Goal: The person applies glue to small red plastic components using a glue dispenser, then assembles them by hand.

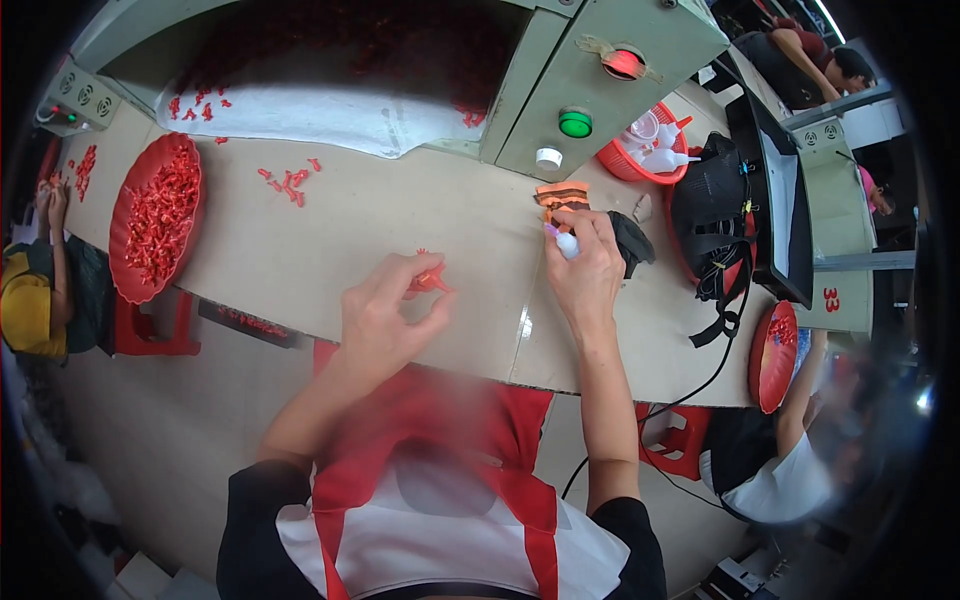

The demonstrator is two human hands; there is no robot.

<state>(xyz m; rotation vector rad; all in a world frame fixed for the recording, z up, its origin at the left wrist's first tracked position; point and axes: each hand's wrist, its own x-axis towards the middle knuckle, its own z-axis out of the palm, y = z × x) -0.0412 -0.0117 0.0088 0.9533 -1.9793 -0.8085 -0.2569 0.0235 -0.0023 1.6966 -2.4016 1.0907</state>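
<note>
My left hand (382,312) is over the middle of the table, its thumb and fingers pinching a small red figurine (432,279). To the right, my right hand (585,275) is closed round a small white squeeze bottle (567,246) with a purplish tip. The bottle is partly hidden by my fingers. Just beyond that hand lies an orange-and-brown striped cloth (563,194). A dark crumpled cloth (632,243) lies beside my right fingers. Several loose red pieces (290,184) lie on the table beyond my left hand.
A red tray (118,245) heaped with red pieces stands at the left. A green machine (605,95) with buttons and a white sheet (300,125) spans the far side. At the right are a red basket (610,160) of bottles, a black bag (708,200) and cables. Other people sit on both sides.
</note>
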